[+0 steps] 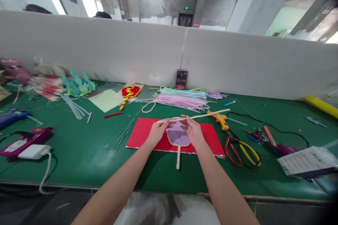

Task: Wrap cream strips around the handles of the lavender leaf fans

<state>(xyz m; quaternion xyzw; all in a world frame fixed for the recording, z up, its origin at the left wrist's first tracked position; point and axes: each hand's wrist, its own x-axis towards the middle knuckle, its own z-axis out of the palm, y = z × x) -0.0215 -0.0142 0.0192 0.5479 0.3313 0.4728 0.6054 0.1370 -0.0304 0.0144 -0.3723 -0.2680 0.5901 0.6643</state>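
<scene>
A cream pipe cleaner is stretched between my hands, its long free end pointing right. My left hand pinches it near its left end. Further along, the fingers of my right hand are closed on the same stem. Under my hands lies a fan shape of purple pipe cleaners with a cream edge and a wrapped cream handle. The fan rests on a red board, its handle reaching past the near edge. My fingers and the stem cover the fan's upper part.
Behind the board lies a pile of pink and teal pipe cleaners. A red-and-yellow fan sits further left. To the right are a yellow glue gun, pliers and a white box. Thin wires lie left; a purple power strip stands beyond.
</scene>
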